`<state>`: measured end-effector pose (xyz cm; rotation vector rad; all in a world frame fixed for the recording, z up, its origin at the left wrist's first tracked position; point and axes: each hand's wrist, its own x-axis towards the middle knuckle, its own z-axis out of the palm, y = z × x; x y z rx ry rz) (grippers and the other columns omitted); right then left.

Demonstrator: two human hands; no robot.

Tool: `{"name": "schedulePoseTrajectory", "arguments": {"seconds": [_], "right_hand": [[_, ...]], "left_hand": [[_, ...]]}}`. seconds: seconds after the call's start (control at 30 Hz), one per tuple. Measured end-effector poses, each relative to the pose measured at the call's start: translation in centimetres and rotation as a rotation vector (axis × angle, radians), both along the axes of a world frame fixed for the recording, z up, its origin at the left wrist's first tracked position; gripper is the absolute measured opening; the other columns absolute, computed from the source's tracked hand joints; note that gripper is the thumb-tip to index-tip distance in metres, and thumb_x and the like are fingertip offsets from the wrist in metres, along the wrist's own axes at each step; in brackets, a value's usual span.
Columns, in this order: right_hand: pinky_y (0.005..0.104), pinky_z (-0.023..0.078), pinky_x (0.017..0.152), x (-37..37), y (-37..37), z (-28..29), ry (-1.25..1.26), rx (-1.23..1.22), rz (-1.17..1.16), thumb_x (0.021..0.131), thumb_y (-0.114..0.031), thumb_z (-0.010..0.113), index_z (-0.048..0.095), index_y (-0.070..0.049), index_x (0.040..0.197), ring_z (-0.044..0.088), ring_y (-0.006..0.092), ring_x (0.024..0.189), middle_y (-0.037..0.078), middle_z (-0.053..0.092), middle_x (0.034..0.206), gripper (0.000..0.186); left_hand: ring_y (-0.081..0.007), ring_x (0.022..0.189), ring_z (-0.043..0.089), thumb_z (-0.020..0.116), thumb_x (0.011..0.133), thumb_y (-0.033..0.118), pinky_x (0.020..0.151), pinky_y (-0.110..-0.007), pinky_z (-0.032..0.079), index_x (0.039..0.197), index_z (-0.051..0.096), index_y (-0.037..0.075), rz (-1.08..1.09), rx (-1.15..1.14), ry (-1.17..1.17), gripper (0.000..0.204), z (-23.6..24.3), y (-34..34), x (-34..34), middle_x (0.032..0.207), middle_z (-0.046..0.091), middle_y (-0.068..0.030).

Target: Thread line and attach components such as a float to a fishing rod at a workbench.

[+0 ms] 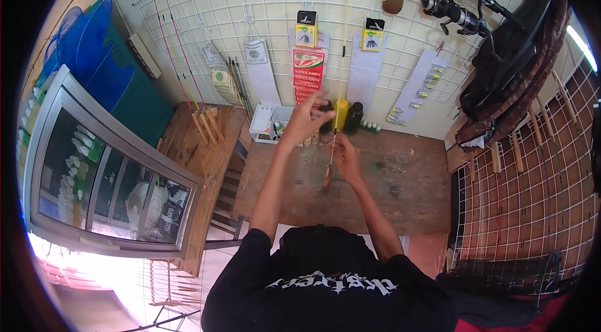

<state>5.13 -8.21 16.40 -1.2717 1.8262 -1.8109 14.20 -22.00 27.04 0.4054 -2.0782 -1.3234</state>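
Observation:
A slim pale-yellow fishing rod (343, 75) stands nearly upright in front of me, with a dark section and a brownish-orange butt (327, 172) at its lower end. My right hand (348, 157) pinches it just above the butt, over the wooden tabletop (388, 188). To the left of the rod, my left hand (305, 120) is raised with its fingers spread; it looks slightly blurred and nothing shows in it. Its fingertips come near the rod, but I cannot tell whether they touch it.
At the table's back stand a yellow bottle (341, 113), a dark bottle (354, 118) and a white basket (266, 124). Behind, a white wire grid (250, 6) carries tackle packs and a rod with a reel (457, 16). A glass cabinet (113, 175) stands left.

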Motion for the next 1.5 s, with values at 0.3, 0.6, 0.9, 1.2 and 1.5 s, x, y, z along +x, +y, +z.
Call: {"name": "schedulePoseTrajectory", "arguments": {"seconds": [0.3,0.6,0.9,1.2,1.5], "right_hand": [[0.0344,0.052,0.067,-0.1,-0.7,-0.2,-0.01,0.182,-0.135,0.092,-0.012,0.055,0.057,-0.005,0.111,0.068,0.0242,0.084,0.014,0.069,0.089,0.021],[0.0291,0.052,0.066,0.9,-0.1,-1.5,-0.007,0.198,-0.265,0.091,-0.008,0.056,0.055,-0.001,0.112,0.067,0.0166,0.083,0.013,0.068,0.095,0.022],[0.0337,0.054,0.076,2.0,2.7,-2.7,-0.173,0.262,-0.217,0.09,-0.01,0.058,0.052,-0.003,0.12,0.066,0.0191,0.089,0.015,0.066,0.1,0.031],[0.0273,0.051,0.072,0.2,7.4,-11.9,-0.439,0.34,-0.32,0.092,-0.013,0.056,0.051,-0.005,0.121,0.061,0.0157,0.091,0.015,0.063,0.106,0.03],[0.0246,0.047,0.059,0.1,9.7,-22.8,-0.11,0.378,-0.425,0.086,-0.004,0.057,0.058,-0.006,0.111,0.058,0.0093,0.064,0.003,0.062,0.074,0.025]], "left_hand": [[-0.019,0.095,0.062,0.068,0.084,0.017,0.08,-0.031,0.05,0.127,0.051,0.003,-0.117,0.209,-0.182,0.049,-12.9,1.8,3.2,0.115,0.061,-0.0129],[-0.0249,0.1,0.062,0.068,0.082,0.014,0.083,-0.035,0.051,0.124,0.053,0.004,-0.15,0.258,-0.22,0.046,-18.5,4.7,2.4,0.118,0.06,-0.0167],[-0.0307,0.112,0.056,0.073,0.076,0.014,0.091,-0.038,0.048,0.126,0.051,0.006,-0.13,0.263,-0.162,0.055,-20.1,6.1,1.1,0.121,0.056,-0.0181],[-0.0253,0.102,0.06,0.069,0.082,0.021,0.084,-0.035,0.049,0.121,0.054,0.005,0.019,0.295,-0.181,0.044,-22.2,1.2,2.4,0.116,0.059,-0.0158],[-0.0354,0.088,0.063,0.065,0.079,0.01,0.072,-0.043,0.051,0.108,0.058,0.005,0.302,-0.267,-0.395,0.03,-20.7,-4.9,-0.5,0.113,0.058,-0.0163]]}}
